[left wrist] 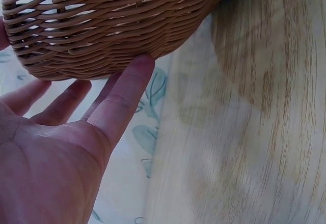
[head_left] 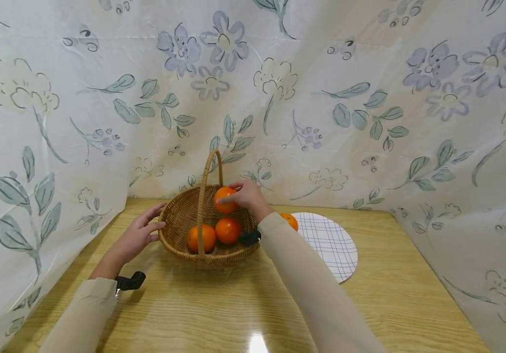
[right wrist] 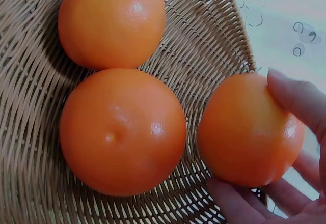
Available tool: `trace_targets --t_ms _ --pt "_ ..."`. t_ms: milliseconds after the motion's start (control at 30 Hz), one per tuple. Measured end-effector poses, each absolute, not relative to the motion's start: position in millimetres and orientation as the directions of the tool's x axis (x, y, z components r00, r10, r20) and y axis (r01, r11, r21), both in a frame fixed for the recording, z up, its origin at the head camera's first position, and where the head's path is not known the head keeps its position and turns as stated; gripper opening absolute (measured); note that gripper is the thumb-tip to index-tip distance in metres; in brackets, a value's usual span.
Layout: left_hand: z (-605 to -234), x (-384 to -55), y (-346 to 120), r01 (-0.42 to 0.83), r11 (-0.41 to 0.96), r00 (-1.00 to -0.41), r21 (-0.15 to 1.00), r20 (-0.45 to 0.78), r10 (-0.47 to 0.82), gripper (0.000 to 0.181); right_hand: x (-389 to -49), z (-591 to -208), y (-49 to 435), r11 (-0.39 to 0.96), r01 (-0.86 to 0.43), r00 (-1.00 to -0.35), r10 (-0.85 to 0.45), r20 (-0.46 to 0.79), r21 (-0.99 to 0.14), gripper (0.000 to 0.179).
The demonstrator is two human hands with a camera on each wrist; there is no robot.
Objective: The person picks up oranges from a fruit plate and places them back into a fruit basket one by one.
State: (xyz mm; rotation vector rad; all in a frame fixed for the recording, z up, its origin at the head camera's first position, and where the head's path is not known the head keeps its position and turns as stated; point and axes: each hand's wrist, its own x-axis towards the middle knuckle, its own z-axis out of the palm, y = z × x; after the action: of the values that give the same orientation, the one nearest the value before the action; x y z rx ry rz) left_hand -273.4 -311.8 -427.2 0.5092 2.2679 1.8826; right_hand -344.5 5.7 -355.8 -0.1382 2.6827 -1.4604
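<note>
A wicker basket (head_left: 178,211) with an arched handle stands on the table, two oranges, a left one (head_left: 201,238) and a right one (head_left: 228,230), lying inside it. My right hand (head_left: 249,195) holds a third orange (right wrist: 249,132) at the basket's back right, thumb on one side and fingers on the other. In the right wrist view this orange is close beside another orange (right wrist: 122,132). My left hand (head_left: 136,235) rests against the basket's left side. Its fingers, fairly straight, touch the outer weave (left wrist: 112,40) in the left wrist view.
Another orange (head_left: 289,221) is partly hidden behind my right sleeve. It lies by a round white mat (head_left: 337,245) with blue lines. Flowered cloth (head_left: 297,117) hangs behind and at both sides of the wooden table (head_left: 182,309). Black devices (head_left: 131,281) sit at my wrists.
</note>
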Motion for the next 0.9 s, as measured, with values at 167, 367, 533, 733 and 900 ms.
trace_targets --t_ms 167,367,533,733,900 --pt "-429 -275 -312 0.161 0.153 -0.93 0.975 0.098 0.354 0.064 -345 -355 1 0.547 0.007 -0.994 -0.089 -0.066 -0.837 0.066" --pt "-429 -277 -312 0.161 0.148 -0.93 0.976 0.099 0.354 0.064 -344 -353 -2 0.505 0.046 -0.993 -0.074 -0.097 -0.862 0.065" --pt "-429 -277 -312 0.157 0.15 -0.931 0.976 0.096 0.353 0.063 -343 -349 2 0.461 0.035 -0.989 -0.112 -0.097 -0.887 0.065" --pt "-427 -277 -311 0.15 0.146 -0.93 0.978 0.089 0.357 0.063 -338 -342 17 0.421 -0.015 -0.967 -0.237 -0.094 -0.907 0.065" --pt "-427 -278 -312 0.148 0.155 -0.931 0.977 0.084 0.356 0.063 -333 -336 37 0.382 -0.043 -0.959 -0.274 -0.069 -0.923 0.062"
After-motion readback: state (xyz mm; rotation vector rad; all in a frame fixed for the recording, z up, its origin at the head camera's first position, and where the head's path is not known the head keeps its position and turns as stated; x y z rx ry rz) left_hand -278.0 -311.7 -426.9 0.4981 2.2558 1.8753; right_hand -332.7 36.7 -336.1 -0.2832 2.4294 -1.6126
